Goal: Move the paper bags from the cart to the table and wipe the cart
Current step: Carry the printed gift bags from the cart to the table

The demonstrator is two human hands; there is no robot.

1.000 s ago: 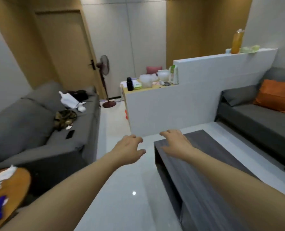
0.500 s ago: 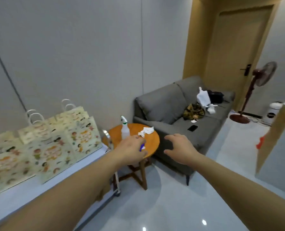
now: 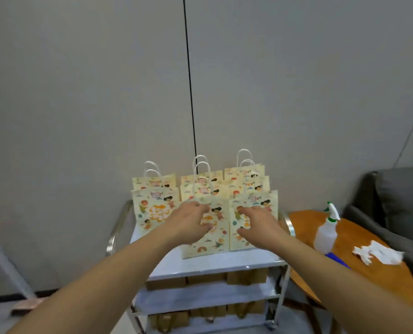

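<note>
The person had turned from the sofa to the cart [image 3: 210, 266], both hands, left [image 3: 191, 222] and right [image 3: 256, 224], spread empty toward the front bags [image 3: 206, 239], none yet lifted.

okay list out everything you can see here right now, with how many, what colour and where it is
paper bags: about nine, cream with cartoon prints, white handles, standing in rows on the cart's top shelf
cart: one, white shelves, metal frame, against the wall
brown items: several, on the two lower shelves, too hidden to identify
round table: one, orange wood, right of the cart
spray bottle: one, white with green nozzle, on the round table
crumpled tissue: one, white, on the round table
blue cloth: one, by the bottle
sofa: one, grey, far right
left hand: open, at the front middle bag
right hand: open, at the front right bag
</note>
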